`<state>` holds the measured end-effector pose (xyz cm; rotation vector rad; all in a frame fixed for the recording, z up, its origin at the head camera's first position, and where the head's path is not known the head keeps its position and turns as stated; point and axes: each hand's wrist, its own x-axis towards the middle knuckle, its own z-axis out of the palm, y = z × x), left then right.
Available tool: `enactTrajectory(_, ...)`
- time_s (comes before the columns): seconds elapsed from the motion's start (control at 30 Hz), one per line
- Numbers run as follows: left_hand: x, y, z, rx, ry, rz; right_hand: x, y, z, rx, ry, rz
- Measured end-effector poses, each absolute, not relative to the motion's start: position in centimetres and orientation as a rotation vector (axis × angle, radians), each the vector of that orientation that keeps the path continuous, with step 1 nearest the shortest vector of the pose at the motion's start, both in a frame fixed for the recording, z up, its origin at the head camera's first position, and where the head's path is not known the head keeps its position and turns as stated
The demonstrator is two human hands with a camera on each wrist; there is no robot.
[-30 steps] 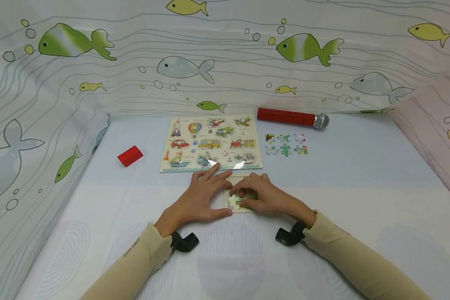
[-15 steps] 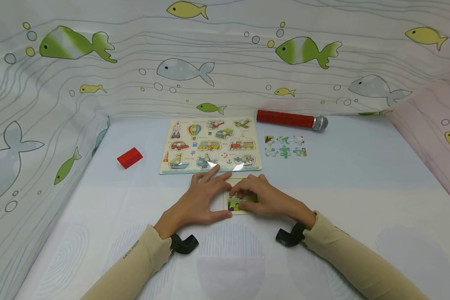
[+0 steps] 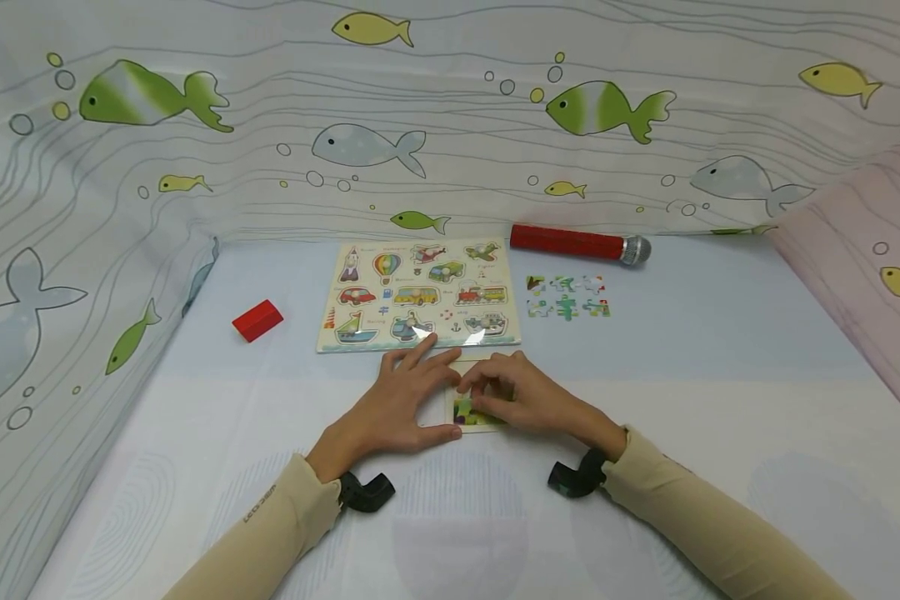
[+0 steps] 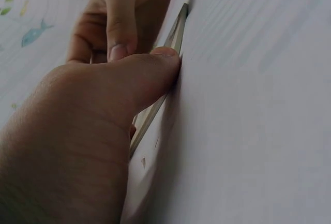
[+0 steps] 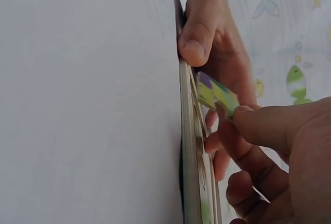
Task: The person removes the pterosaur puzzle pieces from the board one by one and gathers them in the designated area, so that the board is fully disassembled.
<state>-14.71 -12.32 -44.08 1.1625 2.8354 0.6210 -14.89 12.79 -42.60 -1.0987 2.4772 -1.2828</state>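
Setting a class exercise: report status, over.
Right hand pinching flat green-and-purple jigsaw piece. Left hand touching pale rectangular wood-like tray. Nothing visibly blocking.

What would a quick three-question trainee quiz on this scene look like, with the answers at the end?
1. Fill in: the left hand touches the small frame, while the right hand pinches a ____.
2. True or false: the red microphone lies nearer the person than the red block.
3. In the head view, where do the loose pieces lie relative to the vehicle board? A: left. B: right. C: on it.

Key: 1. puzzle piece. 2. False; the red microphone lies farther away than the red block. 3. B.
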Motion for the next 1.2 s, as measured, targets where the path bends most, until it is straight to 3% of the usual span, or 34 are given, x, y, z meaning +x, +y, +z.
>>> enactTrajectory(0.27, -14.7, -12.4, -44.1, 1.182, 2.836, 0.623, -16.2, 13.6, -42.6, -1.128, 2.4, -1.44)
enactTrajectory(0.73, -14.6, -12.3, -44.3, 1.189, 2.843, 0.607, -19.2, 18.5, -42.0, -0.755, 2.565, -1.386)
enactTrajectory(1.2, -14.6, -12.4, -44.2, 1.211, 2.847, 0.632, -21.0, 22.0, -42.2, -0.677, 2.611, -1.284)
